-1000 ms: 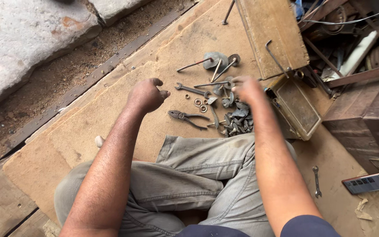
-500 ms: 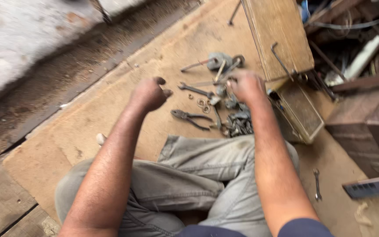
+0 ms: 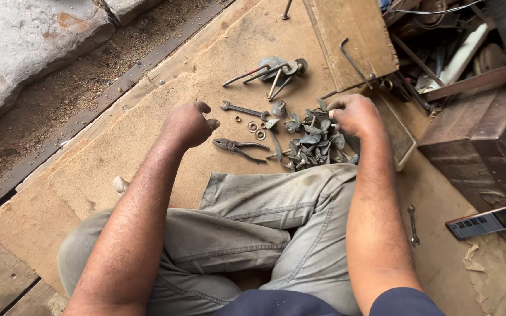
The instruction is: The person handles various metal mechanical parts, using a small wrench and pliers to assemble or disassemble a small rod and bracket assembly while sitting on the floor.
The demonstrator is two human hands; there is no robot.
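I sit cross-legged on a wooden board (image 3: 118, 146). My left hand (image 3: 187, 123) hovers above the board with fingers curled loosely and nothing visible in it, left of a wrench (image 3: 242, 109), small washers (image 3: 256, 126) and pliers (image 3: 238, 148). My right hand (image 3: 354, 114) is at the far side of a pile of dark metal pieces (image 3: 314, 140), fingertips pinched down among them. Whether it holds one is hidden. Further back lie several bolts and a round metal part (image 3: 272, 69).
An open wooden box (image 3: 352, 41) with a bent rod stands behind the pile, with scrap and tools at the upper right. A phone (image 3: 485, 222) and a small spanner (image 3: 413, 223) lie to my right. Sandy ground and stone are at the upper left.
My right hand has moved right, from the middle of the metal pile to its far right edge. My left hand stays curled in about the same place.
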